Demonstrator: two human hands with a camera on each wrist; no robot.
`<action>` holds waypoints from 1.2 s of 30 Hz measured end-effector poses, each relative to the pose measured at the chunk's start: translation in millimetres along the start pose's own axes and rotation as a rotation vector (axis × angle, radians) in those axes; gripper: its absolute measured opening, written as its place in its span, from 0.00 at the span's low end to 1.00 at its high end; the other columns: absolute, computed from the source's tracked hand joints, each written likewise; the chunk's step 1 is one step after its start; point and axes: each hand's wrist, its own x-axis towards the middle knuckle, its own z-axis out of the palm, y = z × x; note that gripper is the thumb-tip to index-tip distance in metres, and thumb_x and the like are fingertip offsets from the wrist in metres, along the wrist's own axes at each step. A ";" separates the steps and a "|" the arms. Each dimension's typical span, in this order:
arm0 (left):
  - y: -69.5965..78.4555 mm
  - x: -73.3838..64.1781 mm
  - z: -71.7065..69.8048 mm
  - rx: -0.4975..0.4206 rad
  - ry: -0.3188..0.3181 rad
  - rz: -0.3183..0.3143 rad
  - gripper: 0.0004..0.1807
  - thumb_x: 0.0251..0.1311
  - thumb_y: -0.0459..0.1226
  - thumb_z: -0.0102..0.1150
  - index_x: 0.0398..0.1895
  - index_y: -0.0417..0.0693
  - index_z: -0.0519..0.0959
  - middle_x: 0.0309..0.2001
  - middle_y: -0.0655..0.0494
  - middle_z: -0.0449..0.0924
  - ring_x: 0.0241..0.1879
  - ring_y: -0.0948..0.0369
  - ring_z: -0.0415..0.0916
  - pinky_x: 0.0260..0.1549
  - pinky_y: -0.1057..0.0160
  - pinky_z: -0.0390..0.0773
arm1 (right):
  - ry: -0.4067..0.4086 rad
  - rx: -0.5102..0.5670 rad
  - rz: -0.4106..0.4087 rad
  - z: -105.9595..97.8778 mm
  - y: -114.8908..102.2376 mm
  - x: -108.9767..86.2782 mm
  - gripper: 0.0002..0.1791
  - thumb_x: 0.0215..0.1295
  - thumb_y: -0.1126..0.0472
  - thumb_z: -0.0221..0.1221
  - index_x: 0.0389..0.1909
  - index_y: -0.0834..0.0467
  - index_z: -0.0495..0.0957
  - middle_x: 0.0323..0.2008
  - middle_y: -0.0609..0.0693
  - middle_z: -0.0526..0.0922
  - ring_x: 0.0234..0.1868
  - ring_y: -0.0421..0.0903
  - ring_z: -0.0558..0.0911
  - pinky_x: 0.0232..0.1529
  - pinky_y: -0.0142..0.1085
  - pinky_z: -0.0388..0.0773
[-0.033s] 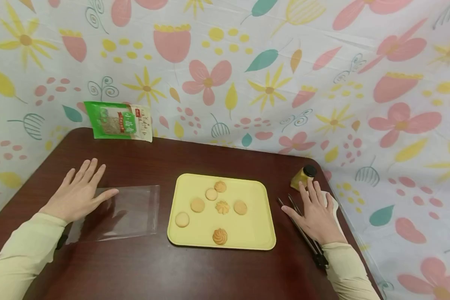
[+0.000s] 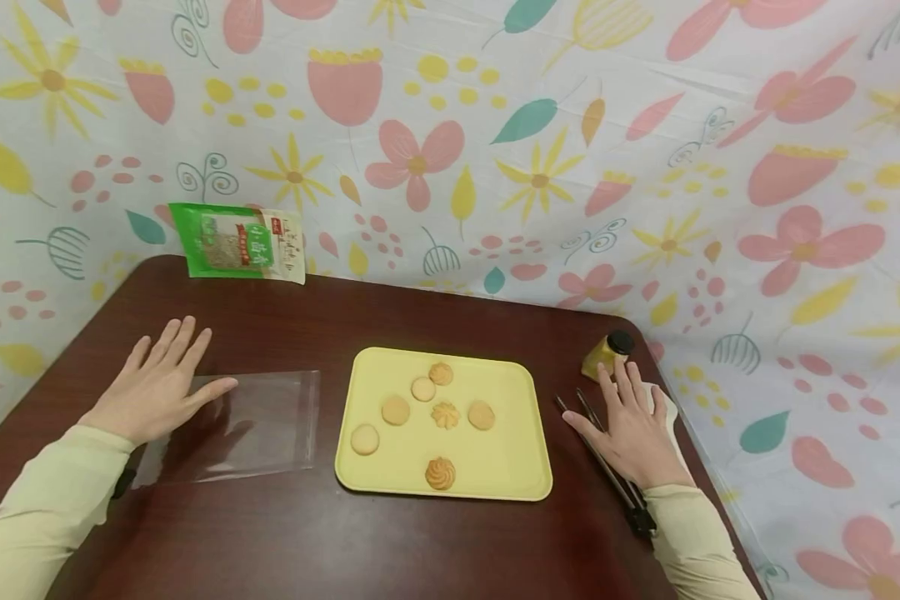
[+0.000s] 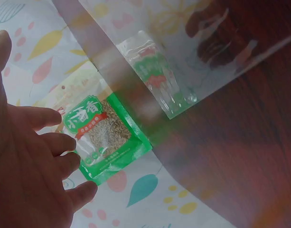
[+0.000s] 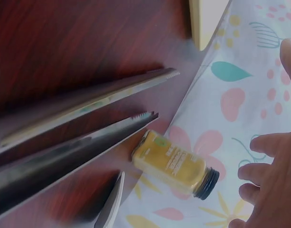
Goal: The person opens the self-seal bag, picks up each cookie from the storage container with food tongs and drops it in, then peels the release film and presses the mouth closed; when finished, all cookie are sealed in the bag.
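Observation:
My left hand (image 2: 153,387) is held out flat with fingers straight, above the left part of a clear plastic bag (image 2: 270,421). On the other side, my right hand (image 2: 637,425) hovers with spread fingers over metal tongs (image 2: 611,467), and nothing is in its grasp. A spice jar (image 4: 171,164) with a black lid stands just past the right fingertips. Between the hands lies a yellow tray (image 2: 510,467) carrying several cookies, among them a swirled cookie (image 2: 440,473) near its front edge and a round cookie (image 2: 364,439) at its left.
A green seasoning packet (image 2: 240,243) leans on the flowered cloth at the back left of the dark table (image 2: 330,533). A white object (image 2: 669,412) lies partly hidden behind the right hand. The flowered cloth (image 2: 420,108) hangs along the table's back and right edges.

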 end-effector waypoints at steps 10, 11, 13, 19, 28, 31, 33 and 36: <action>9.6 -5.0 6.4 -0.060 -0.089 0.015 0.51 0.65 0.62 0.48 0.74 0.30 0.50 0.74 0.28 0.38 0.73 0.37 0.35 0.67 0.34 0.37 | -0.007 0.091 0.016 3.9 -12.7 -1.8 0.50 0.64 0.34 0.56 0.76 0.59 0.50 0.73 0.65 0.48 0.73 0.66 0.46 0.61 0.68 0.43; 12.8 -6.3 9.4 -0.074 -0.112 0.021 0.51 0.64 0.63 0.50 0.73 0.30 0.51 0.73 0.28 0.40 0.73 0.36 0.36 0.66 0.33 0.39 | 0.001 0.099 0.014 4.1 -14.1 -4.6 0.49 0.64 0.35 0.57 0.75 0.59 0.52 0.72 0.66 0.51 0.71 0.67 0.49 0.60 0.68 0.46; 19.7 -9.0 15.7 -0.096 -0.152 0.035 0.51 0.62 0.63 0.52 0.71 0.29 0.56 0.72 0.27 0.44 0.72 0.35 0.40 0.65 0.32 0.43 | 0.015 0.113 0.006 5.0 -15.7 -10.5 0.46 0.65 0.38 0.58 0.73 0.62 0.56 0.69 0.68 0.55 0.67 0.69 0.54 0.57 0.67 0.51; 35.2 -17.1 32.0 -0.143 -0.227 0.045 0.50 0.59 0.61 0.57 0.70 0.29 0.60 0.72 0.27 0.46 0.71 0.34 0.43 0.62 0.29 0.46 | -0.042 0.133 0.043 6.7 -14.9 -26.5 0.42 0.68 0.41 0.57 0.70 0.67 0.59 0.63 0.71 0.60 0.62 0.70 0.58 0.54 0.66 0.56; 41.8 -17.6 42.8 -0.201 -0.234 0.035 0.49 0.59 0.61 0.58 0.73 0.37 0.58 0.73 0.29 0.43 0.72 0.36 0.41 0.60 0.26 0.44 | -0.166 0.143 0.154 11.3 -10.1 -44.3 0.43 0.68 0.41 0.57 0.69 0.70 0.59 0.62 0.73 0.59 0.59 0.71 0.59 0.47 0.66 0.62; 42.2 -15.9 43.8 -0.244 -0.238 0.028 0.47 0.59 0.60 0.58 0.73 0.40 0.59 0.73 0.28 0.42 0.72 0.35 0.38 0.59 0.24 0.41 | -0.181 0.148 0.184 13.8 -9.0 -49.5 0.43 0.67 0.41 0.57 0.69 0.70 0.59 0.60 0.74 0.60 0.58 0.71 0.59 0.47 0.66 0.62; 42.3 -14.6 44.5 -0.270 -0.243 0.028 0.46 0.60 0.60 0.58 0.73 0.41 0.59 0.73 0.28 0.40 0.72 0.34 0.36 0.57 0.23 0.38 | -0.193 0.151 0.202 15.5 -8.1 -52.6 0.44 0.67 0.41 0.57 0.68 0.71 0.59 0.58 0.74 0.60 0.56 0.71 0.60 0.46 0.66 0.63; 42.7 -12.3 44.6 -0.278 -0.246 0.035 0.44 0.61 0.58 0.58 0.74 0.42 0.59 0.73 0.28 0.39 0.72 0.34 0.35 0.56 0.21 0.37 | -0.212 0.146 0.226 19.7 -6.8 -56.8 0.44 0.67 0.41 0.57 0.68 0.72 0.59 0.56 0.73 0.61 0.53 0.69 0.61 0.43 0.63 0.65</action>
